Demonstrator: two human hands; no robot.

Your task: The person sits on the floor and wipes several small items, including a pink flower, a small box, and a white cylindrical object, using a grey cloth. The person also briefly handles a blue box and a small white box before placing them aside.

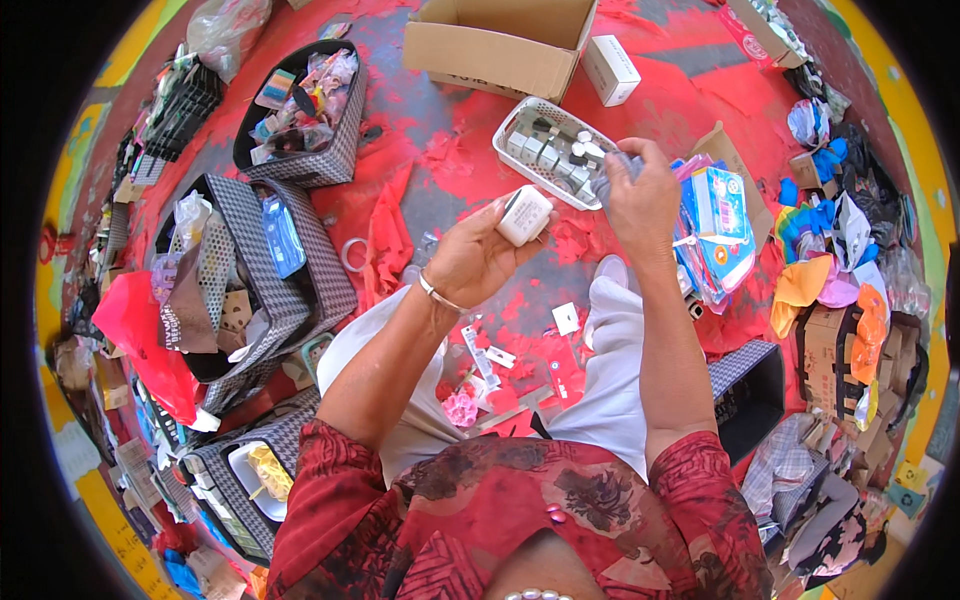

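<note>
My left hand (465,260) is closed around a small white charger block (525,217), with its printed face turned up. In my closed right hand (645,200) is a bunched grey cloth (604,182), slightly blurred, held apart from the block. Just beyond both hands sits a white plastic basket (508,160) with holes in its sides. Several white and grey blocks (545,152) lie in rows inside it, with a few dark pieces; the cloth hides its near right corner.
An open cardboard box (490,60) and a white carton (611,72) stand beyond the basket. Checked storage bins (335,150) full of oddments line the left. Colourful flat packets (715,230) are piled at the right. Torn red sheeting (440,160) covers much of the floor.
</note>
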